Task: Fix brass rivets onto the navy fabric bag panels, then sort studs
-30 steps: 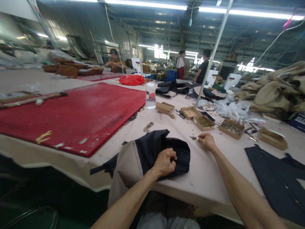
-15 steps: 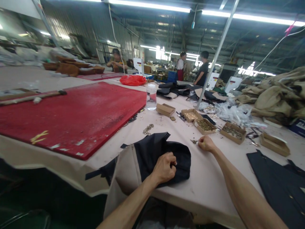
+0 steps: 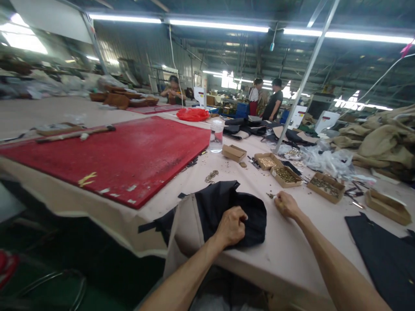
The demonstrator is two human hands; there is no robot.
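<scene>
A dark navy and beige fabric piece (image 3: 212,201), perhaps a bag, lies bunched at the table's front edge with its opening to the right. My left hand (image 3: 232,225) is closed on the dark fabric near that opening. To the right, my right hand (image 3: 285,204) rests low over the table, thumb and fingers pinched together beside a small pile of metal bits (image 3: 270,195). What sits between those fingertips is too small to make out. Several metal rings (image 3: 211,176) lie behind the fabric.
A red board (image 3: 129,160) covers the left side, with a hammer (image 3: 78,133) on it. Behind my hands stand a clear plastic cup (image 3: 216,140) and cardboard boxes of small hardware (image 3: 285,176). A metal pole (image 3: 306,77) rises at the back. Dark fabric (image 3: 382,250) lies at right.
The whole view has turned slightly left, so things appear further right. My left hand stays on the fabric and my right hand stays pinched beside the metal bits.
</scene>
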